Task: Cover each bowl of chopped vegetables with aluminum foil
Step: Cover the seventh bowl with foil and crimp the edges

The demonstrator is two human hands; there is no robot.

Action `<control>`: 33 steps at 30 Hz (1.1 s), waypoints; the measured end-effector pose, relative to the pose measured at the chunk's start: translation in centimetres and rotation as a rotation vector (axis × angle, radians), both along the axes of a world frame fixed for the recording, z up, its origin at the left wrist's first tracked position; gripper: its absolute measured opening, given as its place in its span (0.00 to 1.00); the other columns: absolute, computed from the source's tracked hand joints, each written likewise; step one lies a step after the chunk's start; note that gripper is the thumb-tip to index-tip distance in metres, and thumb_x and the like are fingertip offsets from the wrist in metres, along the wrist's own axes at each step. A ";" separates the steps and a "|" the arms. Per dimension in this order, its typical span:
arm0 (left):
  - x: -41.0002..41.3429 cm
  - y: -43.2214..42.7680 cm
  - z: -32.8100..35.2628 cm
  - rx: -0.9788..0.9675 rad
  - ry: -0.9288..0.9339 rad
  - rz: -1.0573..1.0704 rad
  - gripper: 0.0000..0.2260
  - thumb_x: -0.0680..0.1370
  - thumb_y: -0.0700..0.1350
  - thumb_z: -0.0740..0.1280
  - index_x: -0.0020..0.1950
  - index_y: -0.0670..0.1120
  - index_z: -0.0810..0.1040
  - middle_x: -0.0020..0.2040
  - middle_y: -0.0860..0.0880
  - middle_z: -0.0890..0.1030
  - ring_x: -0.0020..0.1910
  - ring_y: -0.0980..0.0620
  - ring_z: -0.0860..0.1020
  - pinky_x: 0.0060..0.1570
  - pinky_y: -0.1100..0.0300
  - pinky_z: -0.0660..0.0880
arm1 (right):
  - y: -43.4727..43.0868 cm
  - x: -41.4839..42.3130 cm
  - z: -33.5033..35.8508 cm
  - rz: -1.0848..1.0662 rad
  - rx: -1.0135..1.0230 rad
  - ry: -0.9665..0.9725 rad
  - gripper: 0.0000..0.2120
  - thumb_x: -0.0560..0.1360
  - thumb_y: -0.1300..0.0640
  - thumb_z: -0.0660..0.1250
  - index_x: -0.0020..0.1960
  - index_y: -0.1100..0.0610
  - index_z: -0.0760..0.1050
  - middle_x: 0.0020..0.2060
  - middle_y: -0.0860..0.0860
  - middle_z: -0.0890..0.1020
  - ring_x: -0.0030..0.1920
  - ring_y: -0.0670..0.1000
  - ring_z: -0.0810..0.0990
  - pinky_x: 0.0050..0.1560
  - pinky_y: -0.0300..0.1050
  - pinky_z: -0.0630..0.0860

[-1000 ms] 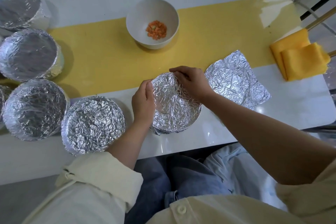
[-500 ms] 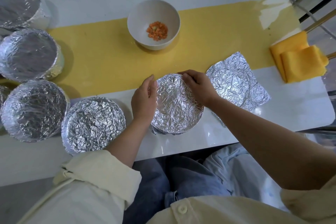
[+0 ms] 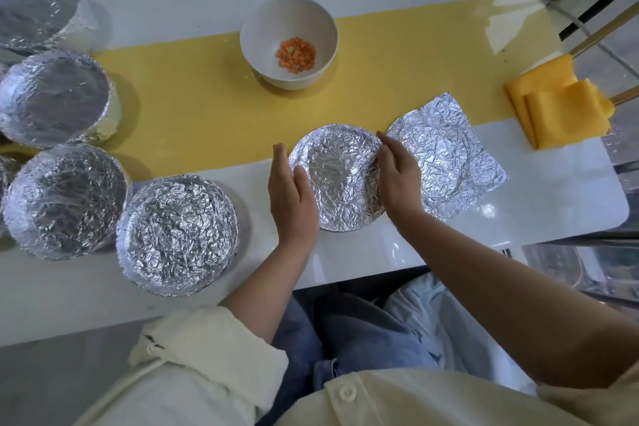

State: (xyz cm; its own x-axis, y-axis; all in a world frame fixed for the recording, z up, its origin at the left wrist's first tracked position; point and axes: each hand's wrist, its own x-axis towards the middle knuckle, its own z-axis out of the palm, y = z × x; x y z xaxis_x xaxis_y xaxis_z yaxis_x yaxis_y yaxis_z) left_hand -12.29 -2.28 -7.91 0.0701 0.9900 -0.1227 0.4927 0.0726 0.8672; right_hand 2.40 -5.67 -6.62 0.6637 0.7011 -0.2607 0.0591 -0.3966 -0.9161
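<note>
Nearest, at lower centre-left, a covered bowl point(image 3: 178, 235) sits finished, its foil tucked all round. Just beyond it, at centre frame, the bowl in hand point(image 3: 337, 180) is nearly done: foil spans its top and follows the rim. The left hand point(image 3: 292, 190) lies against its left side with fingers almost straight and the thumb on the foil. The right hand point(image 3: 397, 180) presses the right rim with fingers gently curved. Neither hand grips; both push the foil edge inward.

Touching the right hand's far side, 1 loose foil sheet point(image 3: 449, 162) lies flat on the white table point(image 3: 518, 204). It looks meant for the last bowl. Up the left of the frame stand 3 more covered bowls point(image 3: 67, 201), point(image 3: 57, 97), point(image 3: 34, 7). A sliver of foil at the far left edge may be another; too little shows. At upper centre, on the yellow mat point(image 3: 207, 97), the open bowl point(image 3: 288, 41) of chopped carrot has no cover. So I judge 4 done, 1 being sealed, 1 left.

Compared with 1 second ago, the right hand has moved from the far rim to the right side. The left hand has flattened from a curl, and a foil flap at the bowl's lower left is now tucked away.
</note>
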 end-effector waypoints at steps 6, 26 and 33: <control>0.2 0.5 -1.4 -0.053 0.020 0.087 0.18 0.85 0.44 0.51 0.74 0.45 0.66 0.53 0.38 0.80 0.49 0.39 0.78 0.46 0.53 0.72 | 1.0 0.4 -0.3 0.025 0.031 -0.022 0.14 0.82 0.60 0.58 0.63 0.55 0.78 0.48 0.56 0.84 0.42 0.44 0.78 0.46 0.29 0.72; -2.5 1.6 1.1 -0.192 0.030 0.053 0.17 0.85 0.45 0.54 0.71 0.43 0.71 0.69 0.45 0.72 0.68 0.48 0.70 0.62 0.63 0.63 | -0.8 -1.4 2.4 0.468 0.267 -0.699 0.12 0.75 0.53 0.69 0.54 0.58 0.77 0.47 0.52 0.77 0.49 0.52 0.76 0.50 0.48 0.70; -3.3 -0.2 2.4 -0.035 0.194 0.132 0.08 0.81 0.43 0.59 0.52 0.41 0.75 0.51 0.42 0.77 0.47 0.44 0.75 0.43 0.57 0.67 | -3.6 -5.3 1.3 0.893 0.104 -0.989 0.18 0.59 0.54 0.80 0.40 0.57 0.74 0.35 0.52 0.77 0.35 0.56 0.77 0.35 0.46 0.70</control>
